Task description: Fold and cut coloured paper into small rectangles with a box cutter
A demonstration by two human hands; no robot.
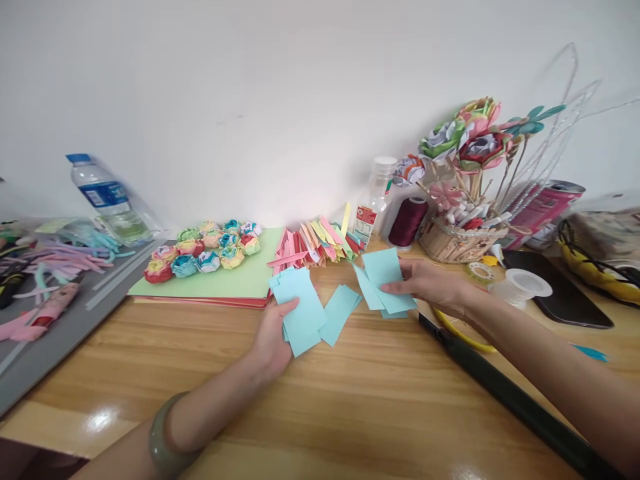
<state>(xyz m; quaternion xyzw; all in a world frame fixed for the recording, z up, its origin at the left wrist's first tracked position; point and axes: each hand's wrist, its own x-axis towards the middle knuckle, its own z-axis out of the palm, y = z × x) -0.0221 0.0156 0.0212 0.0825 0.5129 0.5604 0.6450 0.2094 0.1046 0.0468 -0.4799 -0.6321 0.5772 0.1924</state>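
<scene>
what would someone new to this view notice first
Probably the light-blue rectangular paper slips held in the left hand and right hand, mid-picture. After those, perhaps the multicoloured crumpled-paper rosettes clustered on the pale green paper sheet left of centre, and the multicoloured paper flowers standing in the straw-coloured basket toward the right.

Loose blue slips (341,315) on wooden table (330,413). Left of slips: left hand (274,339), thumb atop blue stack (300,308). Right of slips: right hand (434,285), pinching blue sheets (384,270). Behind slips: multicoloured folded papers (320,245). Behind, leftward: green paper (250,280) bearing paper flowers (207,261). Behind, rightward: maroon thread spool (407,223), flower basket (460,243).
</scene>
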